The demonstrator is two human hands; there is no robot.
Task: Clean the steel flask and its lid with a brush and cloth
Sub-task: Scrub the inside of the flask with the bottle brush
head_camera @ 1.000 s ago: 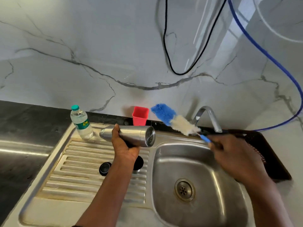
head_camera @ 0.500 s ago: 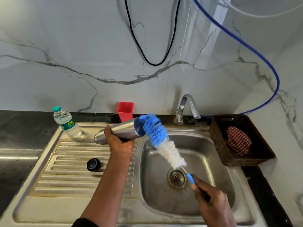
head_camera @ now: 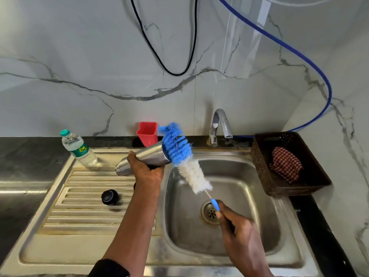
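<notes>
Marble wall [head_camera: 99,56] backs the steel sink [head_camera: 249,196]; over its left rim the steel flask [head_camera: 148,157] is held tilted, brush [head_camera: 194,176] bristles on its wide end; short turning strokes with the flask braced should scrub best; left grip [head_camera: 147,173] wraps closed round the flask body, right grip [head_camera: 237,226] pinches the brush handle above the drain; lid [head_camera: 109,196] lies left of the sink.

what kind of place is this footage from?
Most likely a home kitchen: a stainless steel sink with ribbed drainboard, a curved chrome tap and a grey-veined white marble backsplash.
</notes>
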